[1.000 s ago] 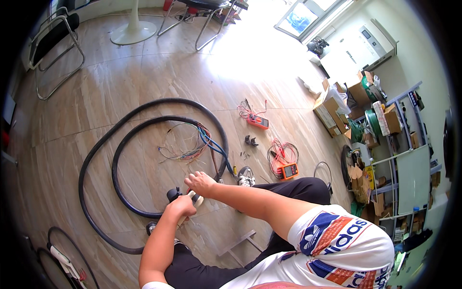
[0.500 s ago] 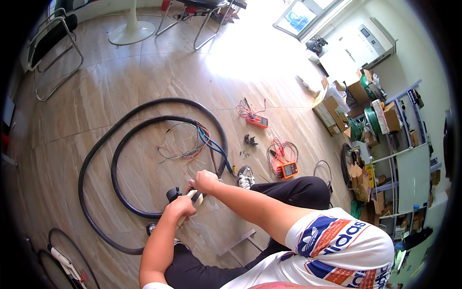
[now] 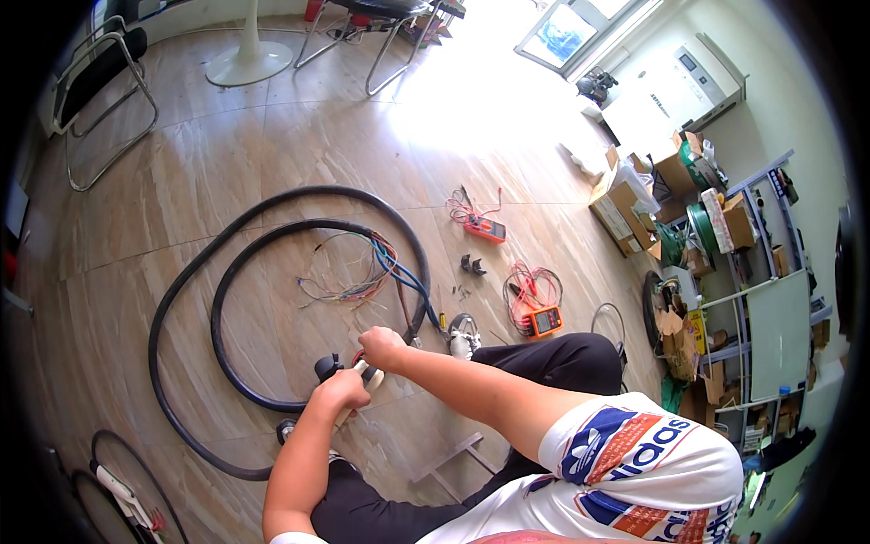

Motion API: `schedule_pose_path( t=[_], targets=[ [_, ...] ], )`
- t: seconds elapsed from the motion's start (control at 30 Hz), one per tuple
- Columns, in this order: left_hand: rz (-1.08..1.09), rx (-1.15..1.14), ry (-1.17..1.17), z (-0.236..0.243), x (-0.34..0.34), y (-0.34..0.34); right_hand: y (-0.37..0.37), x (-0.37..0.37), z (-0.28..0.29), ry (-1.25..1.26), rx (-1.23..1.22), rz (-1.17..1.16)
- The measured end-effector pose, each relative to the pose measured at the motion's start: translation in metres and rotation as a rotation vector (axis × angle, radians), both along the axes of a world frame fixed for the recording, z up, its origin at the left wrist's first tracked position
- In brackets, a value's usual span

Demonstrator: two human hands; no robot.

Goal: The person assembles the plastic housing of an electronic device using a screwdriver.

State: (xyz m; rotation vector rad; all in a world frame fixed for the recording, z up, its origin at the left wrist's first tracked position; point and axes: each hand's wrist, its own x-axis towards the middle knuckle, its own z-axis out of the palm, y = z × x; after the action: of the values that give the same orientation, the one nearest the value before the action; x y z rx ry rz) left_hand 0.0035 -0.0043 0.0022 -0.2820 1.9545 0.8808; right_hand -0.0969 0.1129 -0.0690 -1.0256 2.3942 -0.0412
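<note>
My left hand (image 3: 341, 390) is wrapped round a white-and-black charging plug (image 3: 374, 379), its round black head (image 3: 327, 366) poking out beyond the fingers. Closed just above the plug's body, my right hand (image 3: 383, 349) hides whatever is between its fingers; a bit of red shows beside it. A thick black cable (image 3: 156, 340) lies in big loops on the floor around the far left side of my hands. Its stripped end fans out into thin coloured wires (image 3: 358, 288) and thicker blue wires (image 3: 415, 280) inside the loops.
Right of the cable lie a red multimeter (image 3: 486, 228), black clamp-like pieces (image 3: 472, 265) and an orange meter (image 3: 546, 320) with red leads. Another white plug (image 3: 125, 499) rests at lower left. Cardboard boxes (image 3: 623, 213) and a loaded shelf (image 3: 757, 308) line the right wall. A chair (image 3: 109, 82) stands far left.
My right hand has shifted very slightly at the plug, staying closed. My left hand keeps its grip, and the cable and meters lie as before.
</note>
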Motion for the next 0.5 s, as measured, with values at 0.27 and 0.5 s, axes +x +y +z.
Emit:
schedule_pose_path(
  t=[0.27,0.5],
  targets=[
    [-0.001,0.026,0.027,0.002,-0.001,0.002,0.006,0.007,0.022,0.011,0.048,-0.193],
    [-0.047,0.017,0.100,-0.008,-0.002,0.009,0.002,0.004,0.023,0.036,0.139,-0.094]
  ],
)
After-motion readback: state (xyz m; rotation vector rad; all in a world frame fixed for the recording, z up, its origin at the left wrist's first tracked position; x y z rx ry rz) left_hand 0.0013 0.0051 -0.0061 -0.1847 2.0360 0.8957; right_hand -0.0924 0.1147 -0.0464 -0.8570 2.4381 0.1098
